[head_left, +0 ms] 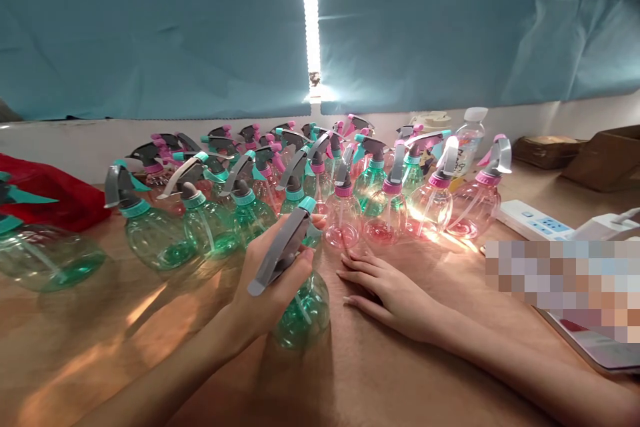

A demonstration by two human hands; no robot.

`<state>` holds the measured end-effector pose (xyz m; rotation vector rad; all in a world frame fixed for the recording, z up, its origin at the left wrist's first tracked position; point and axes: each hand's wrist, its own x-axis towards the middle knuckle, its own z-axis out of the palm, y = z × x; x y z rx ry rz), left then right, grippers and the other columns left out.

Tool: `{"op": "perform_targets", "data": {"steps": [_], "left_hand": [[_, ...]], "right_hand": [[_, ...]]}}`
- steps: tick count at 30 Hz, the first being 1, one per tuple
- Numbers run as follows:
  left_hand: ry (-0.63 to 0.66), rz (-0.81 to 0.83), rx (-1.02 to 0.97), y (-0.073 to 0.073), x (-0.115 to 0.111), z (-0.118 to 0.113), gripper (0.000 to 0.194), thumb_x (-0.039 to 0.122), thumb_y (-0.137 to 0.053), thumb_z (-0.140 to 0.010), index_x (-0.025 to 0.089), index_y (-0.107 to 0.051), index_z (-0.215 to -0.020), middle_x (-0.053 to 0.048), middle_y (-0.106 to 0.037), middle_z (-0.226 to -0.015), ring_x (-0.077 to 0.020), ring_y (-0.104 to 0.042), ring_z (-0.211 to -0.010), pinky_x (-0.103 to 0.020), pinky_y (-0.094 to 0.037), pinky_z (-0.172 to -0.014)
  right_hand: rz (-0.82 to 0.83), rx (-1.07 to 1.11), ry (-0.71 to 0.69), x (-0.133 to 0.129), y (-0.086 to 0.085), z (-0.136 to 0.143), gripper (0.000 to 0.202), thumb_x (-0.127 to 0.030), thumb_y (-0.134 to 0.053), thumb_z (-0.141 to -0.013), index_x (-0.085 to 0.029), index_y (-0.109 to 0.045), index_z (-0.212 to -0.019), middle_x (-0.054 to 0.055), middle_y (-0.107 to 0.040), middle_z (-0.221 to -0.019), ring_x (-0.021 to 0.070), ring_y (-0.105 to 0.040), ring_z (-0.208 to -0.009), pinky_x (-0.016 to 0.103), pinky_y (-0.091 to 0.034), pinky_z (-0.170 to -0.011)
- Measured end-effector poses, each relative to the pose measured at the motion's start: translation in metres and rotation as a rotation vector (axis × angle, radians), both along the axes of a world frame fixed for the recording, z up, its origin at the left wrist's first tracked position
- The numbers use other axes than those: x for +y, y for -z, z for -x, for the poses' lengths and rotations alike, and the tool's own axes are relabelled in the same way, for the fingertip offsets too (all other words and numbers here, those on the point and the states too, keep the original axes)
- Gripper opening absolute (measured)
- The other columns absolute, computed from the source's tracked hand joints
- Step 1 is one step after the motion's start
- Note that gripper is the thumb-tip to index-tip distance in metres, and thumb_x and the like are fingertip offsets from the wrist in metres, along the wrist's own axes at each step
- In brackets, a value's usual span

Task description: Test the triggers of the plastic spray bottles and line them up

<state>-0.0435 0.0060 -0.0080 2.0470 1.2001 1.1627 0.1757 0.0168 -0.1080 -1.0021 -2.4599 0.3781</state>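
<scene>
My left hand (pixel 273 267) is wrapped round the neck and trigger head of a green spray bottle (pixel 305 320). The bottle is see-through, with a grey and teal head, and stands upright close to me on the table. To its right my right hand (pixel 387 290) lies on the tabletop, fingers stretched out and holding nothing. Just beyond its fingertips stands a pink spray bottle (pixel 343 227) with a grey and pink head. Another pink spray bottle (pixel 385 217) is beside that one. A green spray bottle (pixel 253 213) stands behind my left hand.
Several more green and pink spray bottles fill the table's back half. A red bag (pixel 70 193) lies left; a clear plastic bottle (pixel 467 143), a power strip (pixel 535 220) and a cardboard box (pixel 605 160) are right. A lit tube light (pixel 311 20) hangs before a blue-green sheet (pixel 175 27).
</scene>
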Motion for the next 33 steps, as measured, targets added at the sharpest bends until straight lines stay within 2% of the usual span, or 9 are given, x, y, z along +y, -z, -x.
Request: {"op": "perform_targets", "data": {"steps": [11,16,22,33], "left_hand": [[0.013,0.001,-0.010,-0.0002,0.0013,-0.0002,0.033,0.025,-0.050,-0.083,0.024,-0.061,-0.114,-0.002,-0.067,-0.095,-0.0133,-0.051,-0.059,-0.030,-0.048,-0.062],[-0.003,0.004,0.008,0.0003,0.0010,0.0006,0.033,0.026,-0.049,-0.084,0.023,-0.061,-0.114,-0.002,-0.066,-0.084,-0.0154,-0.053,-0.063,-0.031,-0.050,-0.065],[0.014,-0.008,-0.005,-0.0003,0.0015,0.0004,0.032,0.025,-0.050,-0.083,0.024,-0.061,-0.113,-0.003,-0.068,-0.101,-0.0145,-0.054,-0.066,-0.029,-0.049,-0.066],[0.002,0.025,0.010,-0.0010,-0.0006,0.0001,0.031,0.027,-0.050,-0.084,0.023,-0.060,-0.113,0.000,-0.063,-0.079,-0.0132,-0.048,-0.054,-0.030,-0.048,-0.061]], "right_hand": [[-0.004,0.031,-0.001,-0.0005,-0.0001,0.0002,0.044,-0.042,-0.049,-0.096,-0.017,-0.059,-0.130,0.014,-0.057,-0.137,0.0296,-0.047,-0.131,0.050,-0.039,-0.109],[0.002,0.047,0.004,-0.0004,0.0003,0.0002,0.043,-0.042,-0.051,-0.096,-0.019,-0.059,-0.131,0.012,-0.057,-0.137,0.0291,-0.047,-0.132,0.050,-0.038,-0.111],[0.005,0.028,-0.001,-0.0003,-0.0004,0.0002,0.043,-0.042,-0.049,-0.096,-0.017,-0.059,-0.130,0.013,-0.058,-0.137,0.0288,-0.046,-0.132,0.050,-0.038,-0.111],[-0.005,0.036,0.000,-0.0003,0.0000,-0.0002,0.042,-0.041,-0.049,-0.096,-0.019,-0.059,-0.131,0.013,-0.058,-0.136,0.0290,-0.047,-0.131,0.051,-0.040,-0.109]]}}
